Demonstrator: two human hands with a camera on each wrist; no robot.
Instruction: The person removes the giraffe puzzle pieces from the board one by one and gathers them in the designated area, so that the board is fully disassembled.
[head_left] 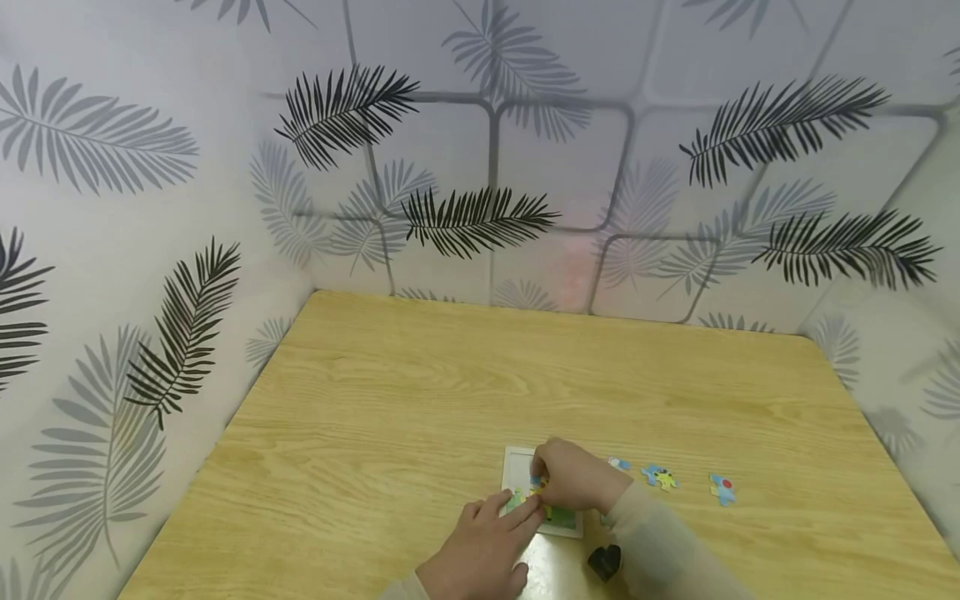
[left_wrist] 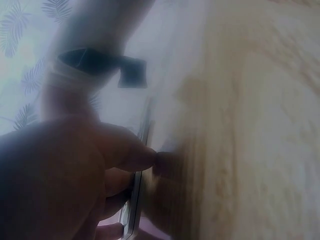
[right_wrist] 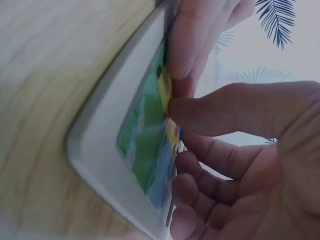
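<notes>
A small jigsaw puzzle (right_wrist: 147, 132) with a green, yellow and blue picture lies in a white puzzle tray (head_left: 512, 457) on the table. My right hand (head_left: 573, 477) bends over it from the right. Its thumb and index finger pinch a puzzle piece (right_wrist: 181, 134) with yellow and blue on it, mostly covered by the fingers. From the lower left, my left hand (head_left: 487, 546) rests extended fingers on the puzzle's assembled part. In the left wrist view, the left thumb (left_wrist: 132, 152) lies by the tray's edge (left_wrist: 134, 215).
Loose puzzle pieces (head_left: 660, 477) lie right of the tray, with another piece (head_left: 722, 489) farther right. One piece (head_left: 618, 463) is partly behind the right wrist. A black device (head_left: 604, 562) hangs below the right forearm. Patterned cloth (head_left: 450, 167) rises behind the wooden table (head_left: 390, 392).
</notes>
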